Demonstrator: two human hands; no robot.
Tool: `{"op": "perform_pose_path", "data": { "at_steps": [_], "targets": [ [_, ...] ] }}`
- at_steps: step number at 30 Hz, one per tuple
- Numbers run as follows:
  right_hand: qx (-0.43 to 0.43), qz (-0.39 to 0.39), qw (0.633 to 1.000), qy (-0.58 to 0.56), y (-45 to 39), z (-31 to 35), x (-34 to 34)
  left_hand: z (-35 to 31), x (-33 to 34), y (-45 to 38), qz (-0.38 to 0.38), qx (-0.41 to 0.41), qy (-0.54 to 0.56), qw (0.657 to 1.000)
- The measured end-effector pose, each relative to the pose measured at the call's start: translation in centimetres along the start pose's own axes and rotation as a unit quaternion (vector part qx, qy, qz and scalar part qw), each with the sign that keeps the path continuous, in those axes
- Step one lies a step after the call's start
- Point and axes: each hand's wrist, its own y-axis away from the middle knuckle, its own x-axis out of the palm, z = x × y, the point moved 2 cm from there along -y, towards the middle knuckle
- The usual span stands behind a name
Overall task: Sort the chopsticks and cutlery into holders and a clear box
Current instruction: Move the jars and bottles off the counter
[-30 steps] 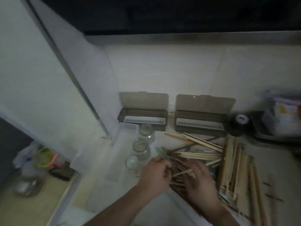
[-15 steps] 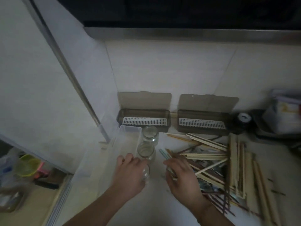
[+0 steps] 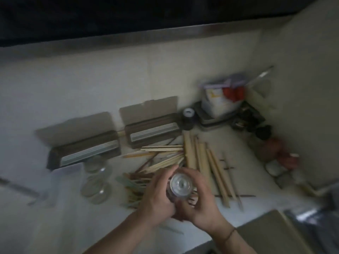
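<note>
Head view, dim and blurred: holding a small glass jar (image 3: 180, 186) up over the near edge of the chopstick pile (image 3: 165, 162), left hand (image 3: 156, 197) curling round its left side, right hand (image 3: 200, 202) cupping the right, both gripping. Lying on the white counter (image 3: 73, 226): two more glass jars (image 3: 96, 178) to the left, two open dark holders (image 3: 113, 143) along the far wall, pale thick sticks (image 3: 205, 165) fanning right.
</note>
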Motion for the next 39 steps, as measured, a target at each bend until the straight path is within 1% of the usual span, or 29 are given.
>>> {"op": "perform_pose_path", "data": {
  "at_steps": [2, 4, 5, 7, 9, 11, 14, 16, 18, 20, 22, 25, 28, 31, 34, 37, 39],
  "targets": [
    [0.033, -0.042, 0.998, 0.02, 1.5, -1.5, -3.8, -1.9, 3.7, -1.3, 0.021, 0.065, -0.002, 0.998],
    [0.059, -0.066, 0.995, 0.055, 3.2, -2.9, -7.4, -3.8, 7.5, -2.5, 0.054, 0.126, 0.008, 0.99],
    [0.077, -0.082, 0.992, 0.065, 4.1, -3.7, -9.0, -4.6, 9.4, -3.0, 0.074, 0.143, 0.015, 0.987],
    [0.129, -0.14, 0.98, 0.064, 6.2, -5.5, -11.9, -6.1, 13.2, -4.0, 0.127, 0.159, 0.017, 0.979],
    [0.189, -0.216, 0.956, 0.067, 8.2, -7.4, -14.3, -7.6, 17.1, -4.9, 0.204, 0.166, -0.003, 0.965],
    [0.243, -0.293, 0.92, 0.09, 10.0, -9.3, -16.4, -8.7, 20.8, -6.0, 0.27, 0.172, -0.038, 0.947],
    [0.284, -0.388, 0.868, 0.123, 11.3, -11.5, -19.0, -10.2, 25.1, -7.6, 0.318, 0.175, -0.079, 0.929],
    [0.296, -0.419, 0.849, 0.125, 11.5, -12.5, -20.2, -11.2, 27.2, -8.3, 0.333, 0.171, -0.084, 0.923],
    [0.302, -0.436, 0.838, 0.124, 11.5, -13.3, -21.0, -12.0, 29.2, -8.8, 0.361, 0.175, -0.11, 0.91],
    [0.309, -0.443, 0.833, 0.119, 11.3, -14.2, -21.5, -12.4, 30.9, -8.9, 0.396, 0.181, -0.159, 0.886],
    [0.306, -0.447, 0.833, 0.111, 11.0, -14.9, -21.8, -12.3, 32.1, -9.0, 0.42, 0.182, -0.201, 0.866],
    [0.305, -0.447, 0.834, 0.112, 10.8, -16.3, -22.3, -12.1, 32.9, -9.2, 0.437, 0.189, -0.232, 0.848],
    [0.336, -0.446, 0.822, 0.115, 10.9, -18.2, -22.8, -12.0, 33.2, -9.4, 0.44, 0.2, -0.237, 0.843],
    [0.347, -0.454, 0.813, 0.113, 10.7, -19.3, -23.2, -12.1, 33.4, -9.6, 0.431, 0.197, -0.218, 0.853],
    [0.34, -0.467, 0.81, 0.099, 10.3, -19.6, -23.8, -12.2, 33.5, -9.9, 0.421, 0.194, -0.196, 0.864],
    [0.327, -0.494, 0.799, 0.1, 10.0, -19.9, -24.5, -12.3, 33.6, -9.8, 0.425, 0.193, -0.193, 0.863],
    [0.318, -0.49, 0.806, 0.101, 10.2, -20.3, -24.4, -12.2, 33.5, -9.6, 0.433, 0.187, -0.192, 0.861]
  ]
}}
